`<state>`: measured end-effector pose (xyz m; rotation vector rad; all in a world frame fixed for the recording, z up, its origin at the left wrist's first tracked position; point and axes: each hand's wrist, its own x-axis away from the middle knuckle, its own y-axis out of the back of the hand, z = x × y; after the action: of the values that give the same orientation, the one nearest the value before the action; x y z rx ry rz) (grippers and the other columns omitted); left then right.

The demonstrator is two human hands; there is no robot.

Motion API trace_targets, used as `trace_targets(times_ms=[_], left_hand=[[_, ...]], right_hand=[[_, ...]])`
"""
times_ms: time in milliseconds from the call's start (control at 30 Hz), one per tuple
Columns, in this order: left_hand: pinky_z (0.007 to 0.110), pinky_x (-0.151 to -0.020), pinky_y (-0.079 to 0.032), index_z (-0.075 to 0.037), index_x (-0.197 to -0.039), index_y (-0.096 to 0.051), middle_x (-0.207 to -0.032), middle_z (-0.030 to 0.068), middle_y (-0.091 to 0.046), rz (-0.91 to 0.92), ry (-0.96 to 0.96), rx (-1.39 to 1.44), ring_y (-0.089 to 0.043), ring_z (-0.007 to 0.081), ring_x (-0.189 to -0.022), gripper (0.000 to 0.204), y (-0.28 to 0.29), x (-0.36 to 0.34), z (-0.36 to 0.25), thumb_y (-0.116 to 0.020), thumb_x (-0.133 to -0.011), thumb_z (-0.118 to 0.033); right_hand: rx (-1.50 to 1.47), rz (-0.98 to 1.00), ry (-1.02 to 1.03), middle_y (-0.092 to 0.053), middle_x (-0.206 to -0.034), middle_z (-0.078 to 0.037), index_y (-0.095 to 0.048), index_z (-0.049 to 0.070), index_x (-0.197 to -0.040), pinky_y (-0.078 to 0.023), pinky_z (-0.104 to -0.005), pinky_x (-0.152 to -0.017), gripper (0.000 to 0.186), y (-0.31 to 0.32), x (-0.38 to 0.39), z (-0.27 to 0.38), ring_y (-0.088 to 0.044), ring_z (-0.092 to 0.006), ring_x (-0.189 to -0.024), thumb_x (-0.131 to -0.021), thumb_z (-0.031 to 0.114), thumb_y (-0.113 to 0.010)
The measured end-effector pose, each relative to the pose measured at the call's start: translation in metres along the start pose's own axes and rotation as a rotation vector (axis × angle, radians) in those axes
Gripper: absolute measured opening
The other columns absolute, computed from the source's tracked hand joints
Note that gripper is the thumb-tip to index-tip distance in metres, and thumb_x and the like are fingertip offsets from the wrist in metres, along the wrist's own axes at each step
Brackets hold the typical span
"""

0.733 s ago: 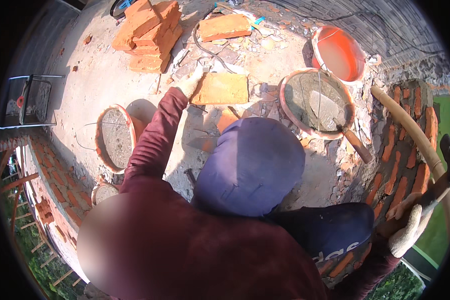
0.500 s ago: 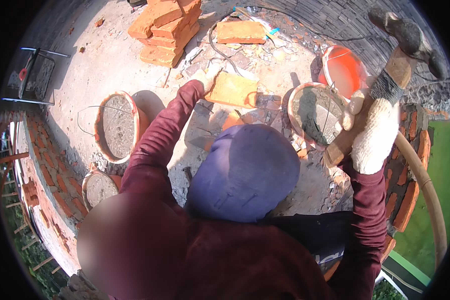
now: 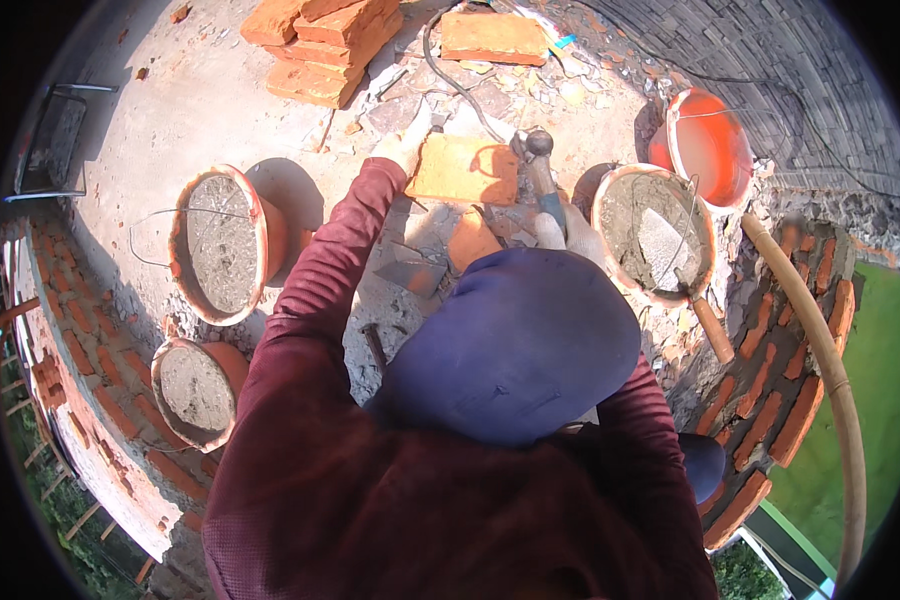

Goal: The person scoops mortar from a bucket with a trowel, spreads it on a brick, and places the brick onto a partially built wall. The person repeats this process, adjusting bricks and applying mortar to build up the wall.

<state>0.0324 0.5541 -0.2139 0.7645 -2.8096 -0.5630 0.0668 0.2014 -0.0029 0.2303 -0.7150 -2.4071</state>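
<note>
My gloved left hand point(image 3: 407, 142) rests at the left end of an orange-yellow brick point(image 3: 458, 178) lying on the rubble-strewn floor, fingers gripping its edge. In my gloved right hand point(image 3: 568, 230) is a hammer point(image 3: 538, 150), its handle pointing back toward me and its metal head at the brick’s right end. A smaller broken brick piece point(image 3: 470, 240) lies just below it. A rounded blue fabric shape hides the floor nearer me and part of my right arm.
Stacked bricks point(image 3: 315, 65) stand behind, beside another brick point(image 3: 492, 36). Mortar buckets point(image 3: 220, 250) flank me, one with a trowel point(image 3: 660, 245). A red bucket point(image 3: 715, 150) holds liquid. A bamboo pole point(image 3: 810, 320) leans by the right brickwork point(image 3: 755, 400); a metal frame stands left.
My right hand swung up from low at the right with the hammer and has come down toward the middle, putting the hammer head at the brick. My left hand stays on the brick.
</note>
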Motion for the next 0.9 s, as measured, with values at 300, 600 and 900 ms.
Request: trace_targets(times_ms=[300,600,900], left_hand=[[0.035,-0.081,-0.051,0.004,-0.114,-0.074,-0.094,0.014,-0.073,-0.062,0.123,-0.086,-0.066,0.0224,-0.088,0.077,-0.001,-0.001,-0.043,-0.071,-0.089,-0.069],[0.043,-0.1,-0.051,0.008,-0.12,-0.074,-0.121,0.0277,-0.073,-0.045,0.385,-0.019,-0.07,0.0366,-0.113,0.094,0.033,0.003,-0.036,-0.058,-0.088,-0.079],[0.034,-0.083,-0.058,-0.003,-0.111,-0.074,-0.102,0.0071,-0.073,-0.53,0.013,0.723,-0.069,0.0167,-0.092,0.027,0.094,0.024,-0.036,-0.071,-0.103,-0.028]], right_hand=[[-0.135,-0.083,-0.038,-0.065,-0.078,-0.008,-0.064,0.005,-0.118,-0.046,-0.0358,-0.06,0.043,-0.003,-0.006,0.032,-0.061,-0.0205,-0.065,-0.105,0.045,-0.057],[0.164,0.126,-0.222,-0.072,-0.1,-0.022,-0.064,0.006,-0.129,-0.053,-0.048,-0.081,0.053,-0.003,0.006,0.04,-0.073,-0.0403,-0.093,-0.105,0.053,-0.057],[0.311,0.219,-0.386,-0.072,-0.099,-0.026,-0.059,0.006,-0.125,-0.053,-0.0535,-0.082,0.051,-0.025,0.051,-0.042,-0.071,-0.0448,-0.095,-0.099,0.05,-0.063]])
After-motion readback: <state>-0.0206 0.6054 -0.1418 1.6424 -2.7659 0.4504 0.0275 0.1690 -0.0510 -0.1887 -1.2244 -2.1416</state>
